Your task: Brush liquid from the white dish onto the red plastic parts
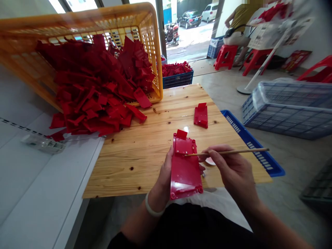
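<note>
My left hand grips a flat red plastic part by its left edge, with fingertips showing at its right side. The part is tilted up over the table's front edge and has a small raised flap at its top. Pinched in my right hand is a thin wooden stick, its tip at the upper middle of the red part. Partly hidden behind my right fingers lies a small whitish round object. Farther back on the wooden table rests another red part.
An orange crate lies tipped at the back left, red parts spilling from it. A blue basket is beside the table's right edge. Blue crates and red stools stand beyond, with a seated person at the back.
</note>
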Demonstrator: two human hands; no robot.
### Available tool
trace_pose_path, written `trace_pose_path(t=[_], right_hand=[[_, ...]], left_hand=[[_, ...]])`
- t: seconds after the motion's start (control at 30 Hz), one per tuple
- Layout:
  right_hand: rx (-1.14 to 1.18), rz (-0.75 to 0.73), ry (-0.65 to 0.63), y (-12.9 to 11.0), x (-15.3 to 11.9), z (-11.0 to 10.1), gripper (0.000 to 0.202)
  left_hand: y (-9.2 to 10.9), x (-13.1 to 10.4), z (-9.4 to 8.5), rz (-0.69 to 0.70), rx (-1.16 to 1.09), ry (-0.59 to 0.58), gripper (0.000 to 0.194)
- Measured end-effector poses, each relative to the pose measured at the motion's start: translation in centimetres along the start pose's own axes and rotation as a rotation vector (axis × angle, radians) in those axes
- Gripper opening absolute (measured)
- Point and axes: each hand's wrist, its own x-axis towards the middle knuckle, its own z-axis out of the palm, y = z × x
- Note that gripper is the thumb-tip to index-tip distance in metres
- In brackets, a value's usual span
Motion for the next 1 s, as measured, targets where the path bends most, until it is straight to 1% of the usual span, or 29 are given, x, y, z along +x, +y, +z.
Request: trace_pose_path(t=[0.1, 0.2, 0.33, 0.5, 0.57, 0.63, 0.7, 0.8, 0.9, 1.0], right_hand=[[-0.035, -0.004, 0.002, -0.1, -0.1, 0.0, 0.022], [-0.043, -0.013, -0.005, -0.2, -0.2, 0.0, 0.020], [-0.038, -0.029, -0.027, -0.1, -0.4, -0.2, 0.014], [-0.061, -0.029, 0.028, 0.3, -0.5, -0.3, 0.011], [-0.067, -0.034, 0.013, 0.3, -0.5, -0.3, 0.012], [-0.080, -0.051, -0.008, 0.1, -0.6, -0.3, 0.011], [-0.101, -0.075, -0.009, -0.2, -0.8, -0.3, 0.009], [-0.157, -0.129, -0.016, -0.4, -0.9, -0.4, 0.007], [-0.231, -0.213, -0.075, -0.4, -0.7, -0.4, 0.008], [-0.310, -0.336, -0.148, -0.3, -0.2, -0.2, 0.011]], left_hand=[[-0.2, 0.0, 0.2, 0.012, -0.013, 0.024, 0.089], [-0.3, 0.0, 0.4, 0.026, -0.030, 0.050, 0.086], [-0.3, 0.2, 0.6, 0.106, -0.024, 0.100, 0.077], [-0.5, 0.2, 0.6, 0.082, 0.017, 0.040, 0.088], [-0.6, 0.3, 0.6, 0.096, 0.013, 0.057, 0.084], [-0.8, 0.4, 0.6, 0.157, 0.007, 0.108, 0.076], [-1.0, 0.6, 0.5, 0.201, 0.027, 0.156, 0.074], [-1.2, 1.0, 0.4, 0.191, 0.087, 0.200, 0.083], [-1.4, 1.2, 0.2, 0.208, 0.148, 0.233, 0.086], [-1.6, 1.2, 0.2, 0.261, 0.197, 0.268, 0.085]])
